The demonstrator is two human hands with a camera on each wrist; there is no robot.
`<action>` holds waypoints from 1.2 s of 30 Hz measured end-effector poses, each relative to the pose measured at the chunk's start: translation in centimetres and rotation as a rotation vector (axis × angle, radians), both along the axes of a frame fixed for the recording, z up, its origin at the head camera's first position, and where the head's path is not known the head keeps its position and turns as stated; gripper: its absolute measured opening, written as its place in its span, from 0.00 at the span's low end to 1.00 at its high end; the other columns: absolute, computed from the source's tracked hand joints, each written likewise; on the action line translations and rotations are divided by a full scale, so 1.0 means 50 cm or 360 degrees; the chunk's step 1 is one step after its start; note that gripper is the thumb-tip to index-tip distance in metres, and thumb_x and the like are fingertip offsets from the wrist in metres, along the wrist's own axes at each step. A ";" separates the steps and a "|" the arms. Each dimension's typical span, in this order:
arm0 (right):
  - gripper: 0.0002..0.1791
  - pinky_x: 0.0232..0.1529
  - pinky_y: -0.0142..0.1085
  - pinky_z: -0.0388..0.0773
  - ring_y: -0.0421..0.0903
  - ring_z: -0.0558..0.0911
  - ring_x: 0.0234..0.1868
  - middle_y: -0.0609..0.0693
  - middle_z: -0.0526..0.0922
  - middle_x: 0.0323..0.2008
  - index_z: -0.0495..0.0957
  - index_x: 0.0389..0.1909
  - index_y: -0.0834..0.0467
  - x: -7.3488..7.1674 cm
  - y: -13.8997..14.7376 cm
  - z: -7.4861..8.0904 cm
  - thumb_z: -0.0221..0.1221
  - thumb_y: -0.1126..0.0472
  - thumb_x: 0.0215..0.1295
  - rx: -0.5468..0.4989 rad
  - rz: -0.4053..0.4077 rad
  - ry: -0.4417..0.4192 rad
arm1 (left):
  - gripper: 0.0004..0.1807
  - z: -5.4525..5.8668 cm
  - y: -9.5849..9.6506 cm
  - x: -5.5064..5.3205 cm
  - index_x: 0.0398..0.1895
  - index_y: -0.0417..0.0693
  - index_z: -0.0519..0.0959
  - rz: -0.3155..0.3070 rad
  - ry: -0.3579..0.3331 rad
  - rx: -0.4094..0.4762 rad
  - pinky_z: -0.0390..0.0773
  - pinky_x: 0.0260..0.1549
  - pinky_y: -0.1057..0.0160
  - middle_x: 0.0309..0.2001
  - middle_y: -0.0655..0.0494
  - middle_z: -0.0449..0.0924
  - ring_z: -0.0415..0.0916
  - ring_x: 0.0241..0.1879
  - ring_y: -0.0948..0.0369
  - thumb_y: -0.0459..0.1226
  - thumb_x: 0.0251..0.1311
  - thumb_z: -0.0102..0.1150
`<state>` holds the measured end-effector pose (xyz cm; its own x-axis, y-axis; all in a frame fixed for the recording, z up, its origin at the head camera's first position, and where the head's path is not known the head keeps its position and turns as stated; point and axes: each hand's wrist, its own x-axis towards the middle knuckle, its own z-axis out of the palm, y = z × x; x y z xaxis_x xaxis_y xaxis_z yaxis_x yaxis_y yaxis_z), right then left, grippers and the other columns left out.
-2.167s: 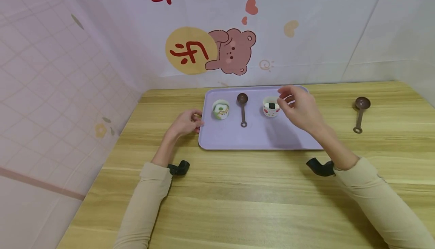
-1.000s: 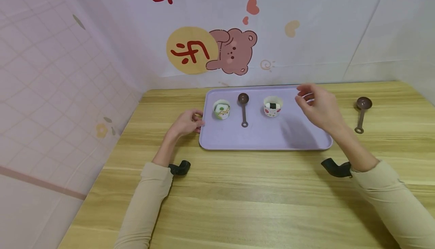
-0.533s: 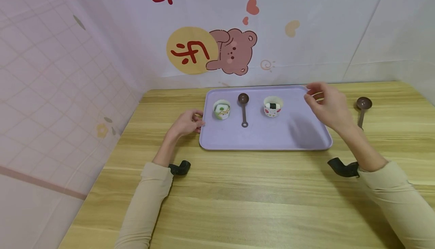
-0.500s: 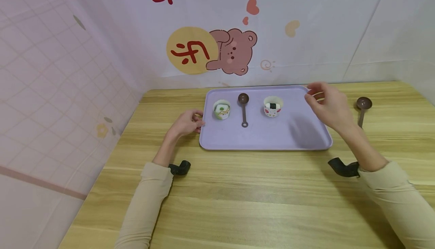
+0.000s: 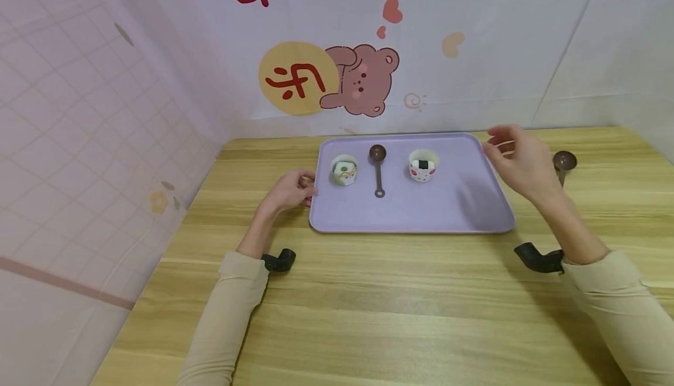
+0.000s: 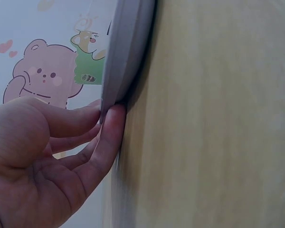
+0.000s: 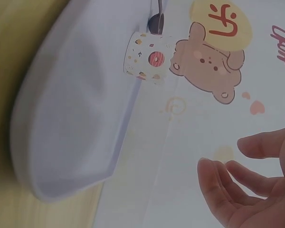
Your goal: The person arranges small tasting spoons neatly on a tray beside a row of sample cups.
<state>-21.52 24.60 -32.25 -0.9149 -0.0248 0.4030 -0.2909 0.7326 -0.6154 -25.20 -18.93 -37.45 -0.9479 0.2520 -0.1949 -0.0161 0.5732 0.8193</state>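
Wall (image 5: 489, 88): pale, printed pink bear (image 5: 367, 85) looking on.
Tabletop (image 5: 368, 310): wood-grained, lilac tray (image 5: 400, 210) lying on it.
Left hand (image 5: 288, 190): thumb and finger pinching the lilac tray's left rim!
On board: brown scoop (image 5: 378, 172) between green-patterned cup (image 5: 348, 179) and red-dotted cup (image 5: 422, 175).
Right hand (image 5: 523, 161): up in the air by the right rim, thumb and fingers apart, loosely curved.
Far right: second scoop (image 5: 565, 159), partly hidden.

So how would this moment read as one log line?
left hand: pinches tray at edge; right hand: hovers, empty; on tray: two cups, one spoon; off tray: another spoon
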 end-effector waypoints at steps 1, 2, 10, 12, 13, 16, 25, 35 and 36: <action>0.20 0.35 0.11 0.65 0.15 0.66 0.33 0.69 0.81 0.46 0.75 0.57 0.70 0.000 0.002 0.001 0.55 0.60 0.73 -0.0001 -0.0007 -0.0007 | 0.22 0.000 0.000 0.000 0.65 0.30 0.69 -0.0002 0.0002 -0.0001 0.87 0.34 0.62 0.44 0.38 0.76 0.81 0.30 0.56 0.27 0.70 0.56; 0.20 0.35 0.11 0.64 0.15 0.66 0.33 0.69 0.81 0.46 0.75 0.57 0.69 0.000 0.005 0.002 0.55 0.60 0.73 0.0000 -0.0017 -0.0015 | 0.22 0.000 0.000 0.001 0.66 0.30 0.69 -0.0004 0.0002 0.0000 0.87 0.34 0.62 0.44 0.38 0.76 0.81 0.30 0.56 0.27 0.70 0.56; 0.21 0.30 0.13 0.65 0.13 0.66 0.31 0.68 0.81 0.47 0.74 0.59 0.68 -0.001 0.025 0.005 0.54 0.57 0.73 0.0001 -0.0075 -0.0045 | 0.22 -0.003 -0.002 -0.001 0.66 0.30 0.69 -0.0001 -0.0001 0.0000 0.87 0.34 0.62 0.44 0.38 0.75 0.80 0.29 0.56 0.27 0.70 0.56; 0.21 0.29 0.13 0.66 0.13 0.67 0.30 0.68 0.81 0.47 0.75 0.58 0.67 -0.002 0.030 0.005 0.54 0.57 0.73 -0.0009 -0.0092 -0.0043 | 0.22 -0.003 -0.002 -0.002 0.66 0.30 0.69 0.0000 -0.0003 0.0000 0.87 0.34 0.62 0.44 0.38 0.75 0.80 0.29 0.56 0.27 0.70 0.56; 0.21 0.28 0.13 0.66 0.13 0.67 0.30 0.67 0.81 0.46 0.75 0.58 0.67 -0.002 0.033 0.005 0.54 0.57 0.73 -0.0011 -0.0101 -0.0042 | 0.22 -0.003 -0.002 -0.002 0.66 0.30 0.69 0.0000 -0.0004 0.0001 0.87 0.34 0.62 0.44 0.38 0.75 0.80 0.29 0.56 0.27 0.70 0.56; 0.21 0.26 0.14 0.67 0.13 0.68 0.30 0.67 0.81 0.46 0.75 0.58 0.67 -0.002 0.041 0.005 0.54 0.56 0.72 -0.0018 -0.0125 -0.0041 | 0.22 -0.001 -0.001 -0.001 0.66 0.30 0.69 0.0001 -0.0008 0.0004 0.87 0.34 0.62 0.44 0.38 0.75 0.80 0.29 0.56 0.27 0.70 0.56; 0.23 0.25 0.13 0.70 0.14 0.69 0.29 0.70 0.79 0.49 0.72 0.60 0.69 -0.005 0.065 0.009 0.52 0.56 0.74 -0.0066 -0.0155 -0.0101 | 0.22 0.002 -0.001 0.000 0.66 0.32 0.69 0.0008 -0.0013 -0.0005 0.87 0.35 0.61 0.45 0.37 0.76 0.81 0.30 0.55 0.28 0.71 0.56; 0.25 0.26 0.16 0.74 0.17 0.73 0.27 0.43 0.76 0.41 0.70 0.63 0.69 -0.006 0.095 0.015 0.52 0.54 0.74 -0.0153 -0.0204 -0.0196 | 0.22 -0.002 -0.001 -0.003 0.66 0.31 0.69 0.0005 -0.0007 -0.0017 0.87 0.35 0.62 0.44 0.38 0.76 0.81 0.30 0.55 0.28 0.71 0.56; 0.26 0.25 0.16 0.75 0.17 0.74 0.27 0.40 0.76 0.40 0.70 0.63 0.69 -0.006 0.097 0.015 0.53 0.54 0.74 -0.0158 -0.0214 -0.0201 | 0.22 -0.002 -0.001 -0.003 0.66 0.31 0.69 0.0005 -0.0009 -0.0016 0.87 0.35 0.62 0.44 0.38 0.76 0.81 0.30 0.55 0.28 0.71 0.56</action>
